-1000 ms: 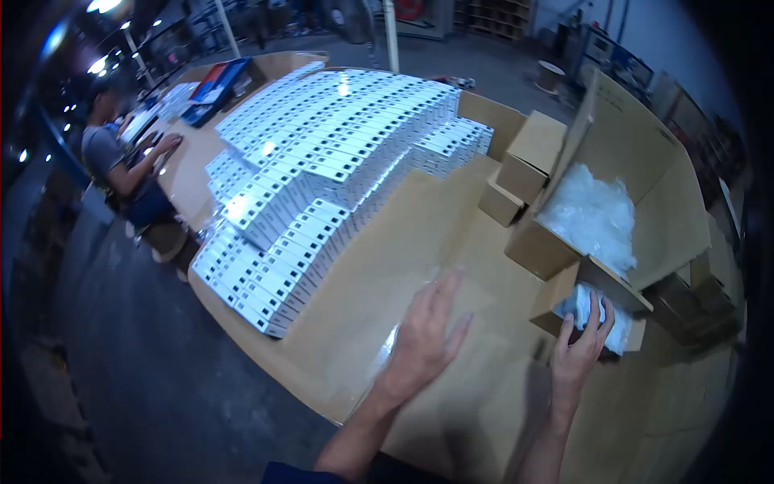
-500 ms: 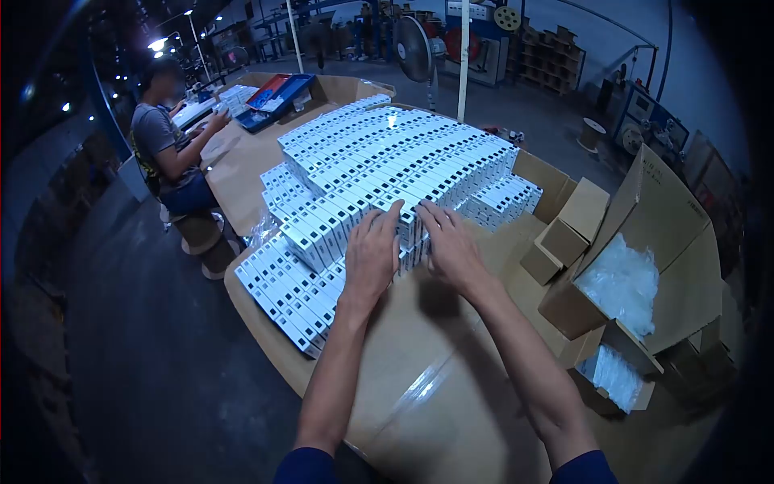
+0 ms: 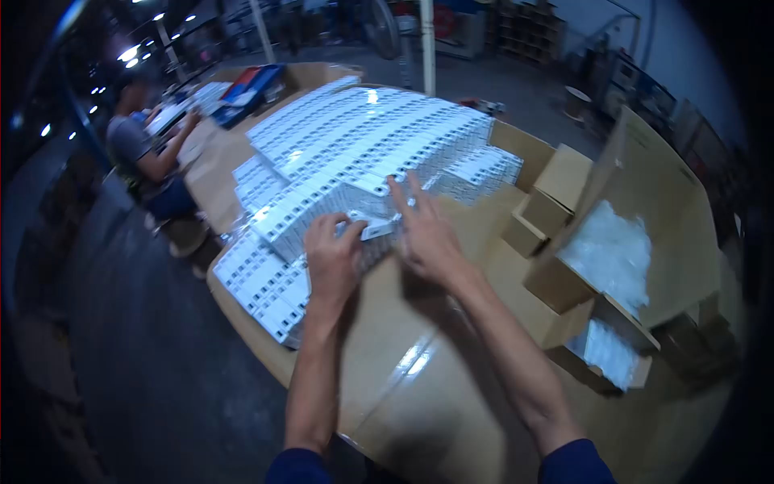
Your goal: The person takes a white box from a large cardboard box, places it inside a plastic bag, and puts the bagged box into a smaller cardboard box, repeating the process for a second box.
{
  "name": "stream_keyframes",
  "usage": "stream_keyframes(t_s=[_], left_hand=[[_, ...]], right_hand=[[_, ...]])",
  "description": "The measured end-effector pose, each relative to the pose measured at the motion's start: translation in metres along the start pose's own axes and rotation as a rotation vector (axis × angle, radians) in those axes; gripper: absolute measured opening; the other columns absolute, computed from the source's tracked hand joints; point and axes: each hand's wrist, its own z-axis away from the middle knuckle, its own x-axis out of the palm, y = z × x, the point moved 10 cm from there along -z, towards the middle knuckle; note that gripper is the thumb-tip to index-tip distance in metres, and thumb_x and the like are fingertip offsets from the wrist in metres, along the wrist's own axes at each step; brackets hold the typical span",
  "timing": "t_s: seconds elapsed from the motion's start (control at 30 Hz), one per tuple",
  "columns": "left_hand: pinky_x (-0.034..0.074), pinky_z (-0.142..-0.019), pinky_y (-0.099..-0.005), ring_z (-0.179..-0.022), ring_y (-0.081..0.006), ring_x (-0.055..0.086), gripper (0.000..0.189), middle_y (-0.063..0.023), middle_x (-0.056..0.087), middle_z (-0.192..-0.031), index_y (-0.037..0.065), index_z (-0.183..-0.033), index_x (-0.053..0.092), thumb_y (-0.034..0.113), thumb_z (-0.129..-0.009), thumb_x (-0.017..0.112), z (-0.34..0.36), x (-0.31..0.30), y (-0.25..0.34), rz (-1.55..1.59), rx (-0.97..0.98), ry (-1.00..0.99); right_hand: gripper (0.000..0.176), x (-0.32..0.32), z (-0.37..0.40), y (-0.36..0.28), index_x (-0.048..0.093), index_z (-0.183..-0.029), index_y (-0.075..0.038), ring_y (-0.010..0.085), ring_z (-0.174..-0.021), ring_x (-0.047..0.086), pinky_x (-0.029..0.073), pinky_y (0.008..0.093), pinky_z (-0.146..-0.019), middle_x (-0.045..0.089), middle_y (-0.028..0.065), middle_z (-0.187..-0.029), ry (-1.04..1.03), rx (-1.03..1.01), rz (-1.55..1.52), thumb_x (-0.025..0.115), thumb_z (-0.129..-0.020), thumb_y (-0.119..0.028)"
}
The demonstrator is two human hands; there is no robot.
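Gripping box (image 3: 377,231) off stack (image 3: 363,145) edge in left hand (image 3: 333,260) fingers, right hand (image 3: 427,234) spread open alongside. Probably early going; stack nearly full.

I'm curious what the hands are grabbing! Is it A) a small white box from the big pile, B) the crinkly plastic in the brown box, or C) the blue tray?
A: the left hand curls around a small white box at the pile edge, and the open right hand is beside it.
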Motion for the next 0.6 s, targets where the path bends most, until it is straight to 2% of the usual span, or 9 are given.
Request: stream_keyframes(t_s=[0.1,0.17,0.23,0.27,0.33,0.4,0.43,0.5,0.6], left_hand=[[0.046,-0.097,-0.0498,-0.109,-0.0356,0.058,0.036,-0.0132,0.061,-0.108,0.006,-0.106,0.074,-0.005,-0.072,0.078,0.02,-0.024,0.037,0.139,-0.044,-0.013],[0.05,-0.097,-0.0476,-0.114,-0.0377,0.06,0.038,-0.0148,0.061,-0.114,0.003,-0.104,0.071,-0.012,-0.069,0.077,0.031,-0.036,0.085,0.239,0.009,-0.012],[0.051,-0.096,-0.0487,-0.113,-0.0381,0.062,0.039,-0.0141,0.062,-0.114,0.004,-0.104,0.07,-0.012,-0.07,0.077,0.042,-0.034,0.136,0.362,0.118,-0.038],[0.052,-0.095,-0.0485,-0.111,-0.0377,0.062,0.039,-0.0137,0.062,-0.114,0.005,-0.105,0.07,-0.011,-0.071,0.078,0.048,-0.03,0.158,0.442,0.171,-0.051],[0.053,-0.093,-0.0475,-0.109,-0.0366,0.063,0.039,-0.0132,0.062,-0.113,0.005,-0.107,0.069,-0.008,-0.072,0.08,0.05,-0.027,0.198,0.556,0.246,-0.098],[0.054,-0.09,-0.0461,-0.107,-0.0351,0.064,0.038,-0.0129,0.063,-0.112,0.004,-0.108,0.068,-0.003,-0.073,0.082,0.05,-0.021,0.231,0.629,0.298,-0.163],[0.055,-0.09,-0.0449,-0.107,-0.0345,0.064,0.037,-0.0131,0.063,-0.113,0.004,-0.108,0.067,-0.001,-0.075,0.082,0.045,-0.018,0.243,0.698,0.28,-0.224],[0.055,-0.088,-0.0427,-0.106,-0.0335,0.065,0.033,-0.0135,0.063,-0.113,0.003,-0.108,0.067,0.003,-0.078,0.082,0.029,-0.012,0.266,0.82,0.239,-0.349],[0.055,-0.078,-0.0375,-0.087,-0.0277,0.068,0.019,-0.0138,0.068,-0.096,-0.001,-0.102,0.069,0.006,-0.086,0.077,-0.006,0.01,0.297,0.891,0.21,-0.348]], right_hand=[[0.068,-0.027,0.046,0.005,0.022,-0.164,-0.013,0.0409,-0.118,0.061,0.053,0.0453,-0.1,0.047,0.0318,-0.146,0.142,0.088,-0.231,0.052,-0.103,-0.014],[0.06,-0.036,0.089,0.011,0.024,-0.164,-0.016,0.0287,-0.099,0.068,0.059,0.0399,-0.087,0.059,0.0248,-0.128,-0.199,0.526,-0.764,0.047,-0.11,-0.027],[0.058,-0.057,0.133,0.004,0.027,-0.164,-0.018,0.0174,-0.085,0.066,0.06,0.0341,-0.076,0.06,0.0119,-0.122,-0.329,0.699,-1.056,0.048,-0.111,-0.03],[0.055,-0.065,0.149,0.008,0.03,-0.163,-0.014,0.0142,-0.095,0.064,0.058,0.0311,-0.084,0.061,0.0071,-0.125,-0.253,0.701,-1.108,0.047,-0.111,-0.023],[0.053,-0.087,0.172,0.026,0.037,-0.159,-0.014,0.0126,-0.087,0.066,0.056,0.0277,-0.078,0.066,0.0097,-0.109,0.008,0.556,-1.092,0.051,-0.11,-0.024],[0.044,-0.119,0.188,0.043,0.05,-0.15,-0.01,0.0108,-0.086,0.066,0.055,0.0264,-0.076,0.068,0.0089,-0.108,0.253,0.405,-1.035,0.054,-0.108,-0.021],[0.035,-0.124,0.205,0.055,0.055,-0.142,-0.005,0.0112,-0.09,0.067,0.059,0.0264,-0.075,0.066,0.0072,-0.118,0.147,0.513,-0.997,0.052,-0.108,-0.016],[0.028,-0.154,0.225,0.068,0.06,-0.133,-0.003,0.0113,-0.091,0.068,0.063,0.027,-0.072,0.065,0.006,-0.122,0.214,0.617,-1.157,0.05,-0.107,-0.008],[0.023,-0.219,0.246,0.091,0.07,-0.116,-0.003,0.0121,-0.09,0.068,0.065,0.028,-0.07,0.067,0.0088,-0.114,0.283,0.566,-0.831,0.05,-0.104,-0.002]])
